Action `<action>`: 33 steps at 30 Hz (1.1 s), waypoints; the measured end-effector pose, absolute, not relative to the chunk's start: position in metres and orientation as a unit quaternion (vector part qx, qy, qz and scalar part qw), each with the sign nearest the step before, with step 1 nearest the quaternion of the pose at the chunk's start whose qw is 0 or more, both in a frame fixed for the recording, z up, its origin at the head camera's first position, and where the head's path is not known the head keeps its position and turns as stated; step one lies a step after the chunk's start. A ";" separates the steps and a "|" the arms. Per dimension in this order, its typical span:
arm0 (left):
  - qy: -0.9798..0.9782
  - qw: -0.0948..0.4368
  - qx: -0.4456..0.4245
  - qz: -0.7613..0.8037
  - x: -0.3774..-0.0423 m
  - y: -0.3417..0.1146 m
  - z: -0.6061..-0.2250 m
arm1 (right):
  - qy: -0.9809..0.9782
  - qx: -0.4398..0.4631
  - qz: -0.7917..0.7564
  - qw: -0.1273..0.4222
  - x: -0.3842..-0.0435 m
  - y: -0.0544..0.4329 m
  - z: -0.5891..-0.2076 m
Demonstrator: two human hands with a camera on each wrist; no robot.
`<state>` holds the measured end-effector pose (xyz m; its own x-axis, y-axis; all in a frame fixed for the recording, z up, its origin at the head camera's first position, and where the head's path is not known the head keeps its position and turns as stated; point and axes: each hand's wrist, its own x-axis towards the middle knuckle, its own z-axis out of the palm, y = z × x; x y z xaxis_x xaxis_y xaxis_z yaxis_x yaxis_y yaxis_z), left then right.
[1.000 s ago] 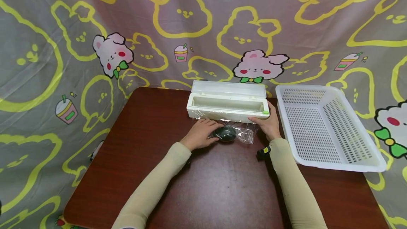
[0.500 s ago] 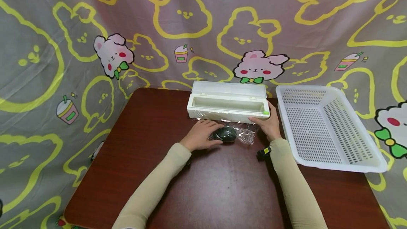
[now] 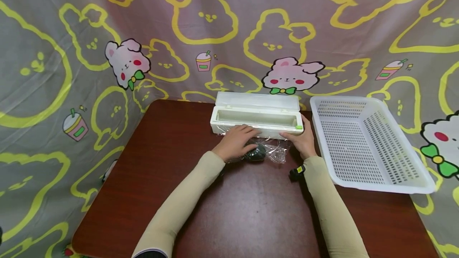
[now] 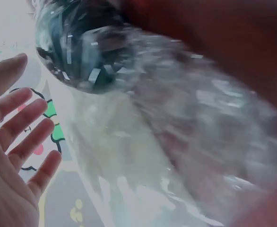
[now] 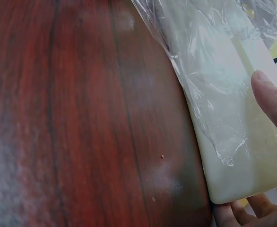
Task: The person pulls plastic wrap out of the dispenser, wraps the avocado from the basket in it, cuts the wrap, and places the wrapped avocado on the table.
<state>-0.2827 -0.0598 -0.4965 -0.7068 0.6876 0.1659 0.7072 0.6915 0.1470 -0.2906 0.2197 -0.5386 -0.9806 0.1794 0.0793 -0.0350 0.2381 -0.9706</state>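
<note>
Nearest: dark bundle [image 3: 256, 155] on counter [image 3: 247, 210], at 6 o'clock from box [image 3: 258, 110]. Clear film [image 3: 277, 154] crumpled at its 3 o'clock. Left grip [image 3: 237, 142], its 10 o'clock: released, fingers spread. Right grip [image 3: 304, 140], its 2 o'clock: grasping box end. Judgement: brace box, smooth film evenly; slack may cling.

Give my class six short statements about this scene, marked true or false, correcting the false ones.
1. The right hand grips one end of the box. True.
2. The lid of the box is shut. False: it is raised open.
3. The basket stands to the right of the box. True.
4. The dark item lies in the basket. False: it lies in front of the box.
5. Clear film lies over the dark item. True.
6. The left hand has its fingers curled tightly round the dark item. False: its fingers are extended.
</note>
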 end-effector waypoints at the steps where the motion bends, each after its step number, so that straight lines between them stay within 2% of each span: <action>1: -0.918 0.046 -0.382 -0.098 -0.286 -0.055 -0.494 | -0.779 -0.044 0.620 0.085 -0.289 0.219 -0.534; 7: -0.914 0.028 -0.396 -0.085 -0.302 -0.023 -0.479 | -0.773 -0.032 0.629 0.072 -0.283 0.217 -0.521; 15: -0.906 0.009 -0.418 -0.064 -0.316 0.020 -0.472 | -0.799 -0.042 0.594 0.080 -0.299 0.227 -0.552; 23: -0.906 -0.008 -0.422 -0.029 -0.316 0.051 -0.469 | -0.798 -0.047 0.593 0.093 -0.299 0.225 -0.554; 29: -0.908 -0.001 -0.420 -0.001 -0.318 0.063 -0.470 | -0.800 -0.053 0.590 0.092 -0.300 0.226 -0.553; 33: -0.908 0.009 -0.420 0.003 -0.321 0.066 -0.473 | -0.792 -0.052 0.602 0.086 -0.293 0.222 -0.538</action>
